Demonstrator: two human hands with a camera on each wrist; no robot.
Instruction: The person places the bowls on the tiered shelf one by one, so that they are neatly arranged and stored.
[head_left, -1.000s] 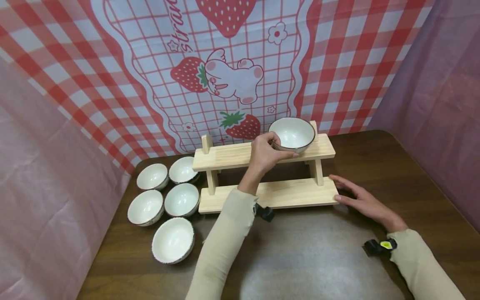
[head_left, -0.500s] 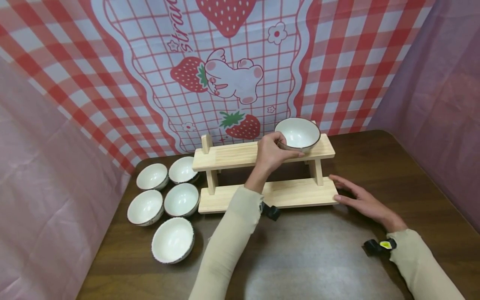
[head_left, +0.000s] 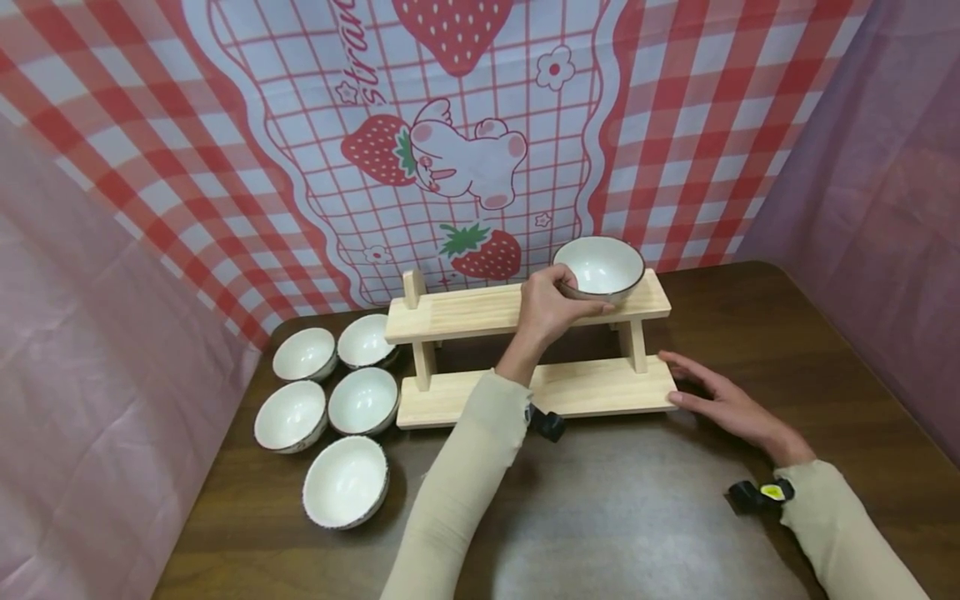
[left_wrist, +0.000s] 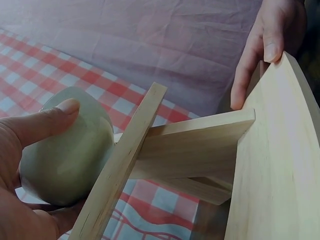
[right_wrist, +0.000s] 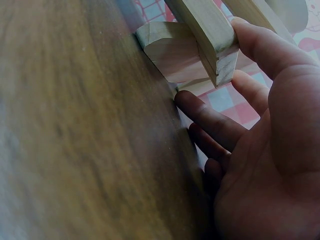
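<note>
A two-tier wooden stand stands at the back of the table. My left hand grips a white bowl with a dark rim, thumb on the near side, at the right end of the upper shelf. In the left wrist view the bowl's plain outer side faces the camera, close against the upper board. My right hand holds the right end of the lower shelf between thumb and forefinger. From the right wrist, the thumb lies against the board's end and the other fingers reach down by the tabletop.
Several similar bowls stand upright on the table to the left of the stand, the nearest bowl at the front. A red-and-white checked cloth hangs behind. Pink cloth hangs on the right side and also on the left.
My left hand has moved the bowl a little to the right along the upper shelf, slowing in the last half second. My right hand and the stand have stayed in place.
</note>
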